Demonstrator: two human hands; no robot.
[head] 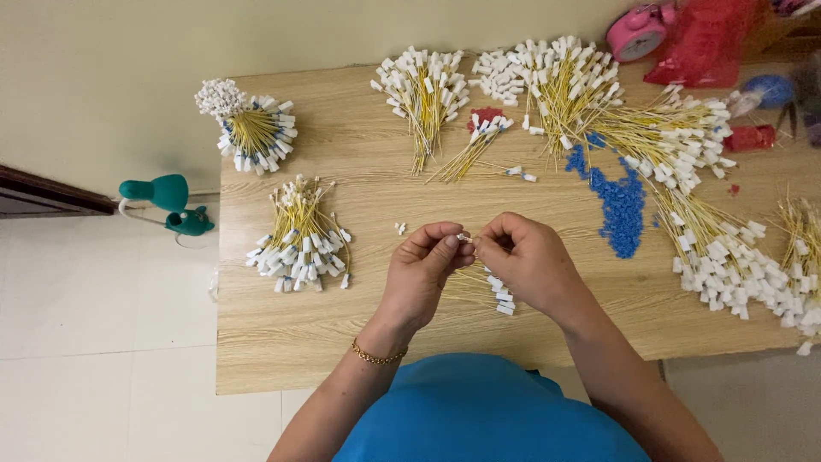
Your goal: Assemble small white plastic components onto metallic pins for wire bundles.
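Observation:
My left hand and my right hand meet over the middle of the wooden table. Both pinch a small white connector between their fingertips. Under my right hand lies a small bunch of yellow wires with white plugs. A heap of tiny blue pieces lies to the right of my hands. A bundle of finished yellow wires rests to the left.
More wire bundles lie at the back left, back middle and along the right side. Two loose white bits sit near my left hand. A pink alarm clock and red bag stand at the back right. A teal lamp is left of the table.

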